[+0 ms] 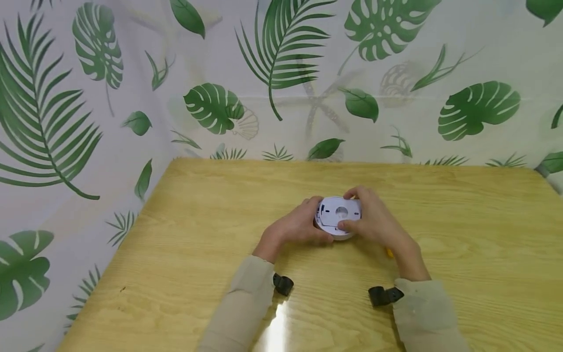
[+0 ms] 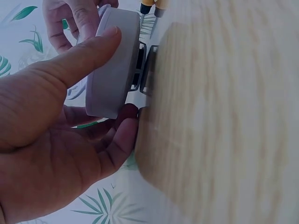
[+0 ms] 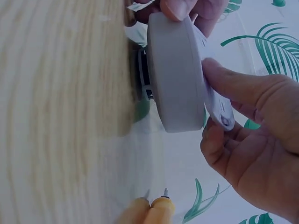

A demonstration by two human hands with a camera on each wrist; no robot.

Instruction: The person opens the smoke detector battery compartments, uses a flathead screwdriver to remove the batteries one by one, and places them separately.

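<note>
A round white smoke detector point(image 3: 175, 79) is face down over the wooden table, its dark slotted part underneath. My left hand point(image 1: 302, 223) grips its body, with the thumb on the side wall and fingers curled around the far side, as the left wrist view shows. Across the back of the detector lies a flat white mounting plate point(image 1: 330, 216) with a round hole in the middle. My right hand point(image 1: 374, 217) pinches this plate between thumb and fingers. In the right wrist view the plate stands tilted, its lower end away from the body.
A screwdriver point(image 3: 161, 210) with an orange handle lies on the table near my right forearm, mostly hidden in the head view. The wooden table point(image 1: 198, 234) meets a leaf-patterned cloth point(image 1: 308, 132) at its back and left edges.
</note>
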